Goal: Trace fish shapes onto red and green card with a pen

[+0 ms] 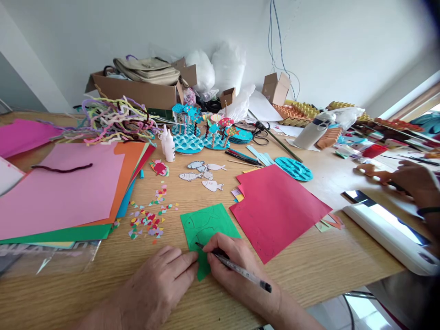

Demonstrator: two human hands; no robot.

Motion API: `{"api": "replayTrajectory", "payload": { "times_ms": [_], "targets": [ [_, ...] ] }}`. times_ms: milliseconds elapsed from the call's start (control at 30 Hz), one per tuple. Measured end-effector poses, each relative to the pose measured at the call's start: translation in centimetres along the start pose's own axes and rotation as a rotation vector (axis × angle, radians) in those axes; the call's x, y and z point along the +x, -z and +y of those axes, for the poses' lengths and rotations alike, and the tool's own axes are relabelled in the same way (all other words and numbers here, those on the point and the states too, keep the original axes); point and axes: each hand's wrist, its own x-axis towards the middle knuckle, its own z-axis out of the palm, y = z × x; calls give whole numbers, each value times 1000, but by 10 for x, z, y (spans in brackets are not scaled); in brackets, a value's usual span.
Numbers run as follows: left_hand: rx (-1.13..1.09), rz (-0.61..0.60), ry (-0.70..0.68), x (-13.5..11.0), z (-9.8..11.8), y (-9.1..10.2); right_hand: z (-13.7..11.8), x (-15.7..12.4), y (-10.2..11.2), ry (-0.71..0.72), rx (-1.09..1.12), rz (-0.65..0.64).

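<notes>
A small green paper [206,224] with a pen-drawn fish outline lies on the wooden table [309,270] in front of me. My right hand [230,261] grips a pen [240,269], its tip touching the green paper's lower part. Beside it, my left hand [161,279] rests on the table with its fingers together, the fingertips pressing the paper's left edge.
A red sheet [275,211] lies right of the green paper, a stack of coloured sheets [65,192] at left. Confetti scraps [147,220], paper fish [206,176], glue bottles [169,145], pipe cleaners [113,119], blue wave crafts [192,140] and boxes sit beyond. Another person's hand [409,181] is at right.
</notes>
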Motion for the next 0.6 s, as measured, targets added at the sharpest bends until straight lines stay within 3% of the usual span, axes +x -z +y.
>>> {"api": "replayTrajectory", "payload": {
  "times_ms": [267,500,600],
  "targets": [
    [-7,-1,1,-4,0,-1,0,0,1,27,46,44],
    [53,15,-28,3,-1,12,1,-24,24,-25,68,351],
    [86,31,-41,5,-1,16,2,-41,35,55,-4,375]
  ]
}}
